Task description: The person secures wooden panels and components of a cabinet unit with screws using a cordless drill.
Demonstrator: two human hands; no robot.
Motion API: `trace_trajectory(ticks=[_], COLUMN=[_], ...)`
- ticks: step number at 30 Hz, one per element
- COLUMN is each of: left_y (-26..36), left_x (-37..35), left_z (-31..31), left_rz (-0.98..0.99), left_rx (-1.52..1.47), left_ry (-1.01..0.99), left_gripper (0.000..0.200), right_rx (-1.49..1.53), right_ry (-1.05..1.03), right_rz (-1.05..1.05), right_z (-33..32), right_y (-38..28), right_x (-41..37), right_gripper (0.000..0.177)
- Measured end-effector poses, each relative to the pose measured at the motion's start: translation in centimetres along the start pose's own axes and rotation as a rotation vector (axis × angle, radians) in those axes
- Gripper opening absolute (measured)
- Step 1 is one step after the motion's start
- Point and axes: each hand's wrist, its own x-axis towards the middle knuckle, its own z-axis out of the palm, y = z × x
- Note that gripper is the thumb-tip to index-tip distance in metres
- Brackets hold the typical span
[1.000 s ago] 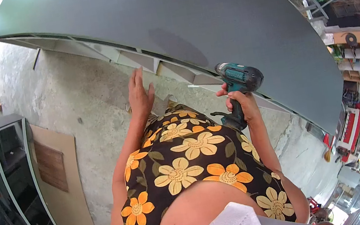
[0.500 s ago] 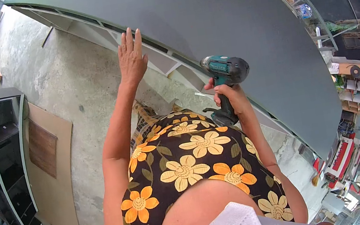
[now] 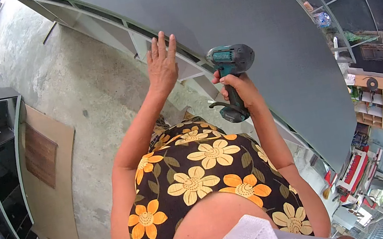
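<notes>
My right hand (image 3: pixel 241 90) is wrapped round the grip of a teal and black cordless impact driver (image 3: pixel 231 58), held upright with its nose to the left. The driver overlaps the near edge of a large grey panel (image 3: pixel 255 14) in this view. With fingers stretched out, my left hand (image 3: pixel 162 66) is at the panel's long edge, its fingertips overlapping the frame there. Beneath that edge runs a metal frame with white compartment walls (image 3: pixel 107 30).
Concrete floor (image 3: pixel 89 75) lies to the left. A brown board (image 3: pixel 57 190) leans or lies near a glass-fronted cabinet (image 3: pixel 1 129). On the right stand a wooden pigeonhole rack (image 3: pixel 381 107) and a red and white machine (image 3: pixel 355 171).
My left hand has moved right along the panel edge. My right hand has lifted the driver slightly forward and to the left. The view has shifted a little.
</notes>
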Motion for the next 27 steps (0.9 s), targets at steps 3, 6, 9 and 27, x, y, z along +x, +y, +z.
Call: trace_trajectory(ticks=[3,6,9,27], left_y=[-0.4,-0.3,-0.3,-0.1], left_x=[0.1,0.1,0.0,0.3], left_z=[0.4,0.5,0.5,0.4], left_rz=[-0.021,-0.029,-0.028,-0.037], left_rx=[0.015,-0.019,-0.043,0.045], left_ry=[-0.002,-0.006,-0.007,-0.070], left_gripper=[0.070,0.068,0.069,0.074], right_rx=[-0.012,-0.005,-0.002,-0.047], right_ry=[0.030,0.059,0.068,0.150], right_rz=[0.031,0.057,0.071,0.147], right_z=[0.8,0.9,1.1,1.4], right_y=[-0.5,-0.4,-0.5,-0.5], right_x=[0.4,0.5,0.4,0.8], right_gripper=[0.028,0.027,0.025,0.021])
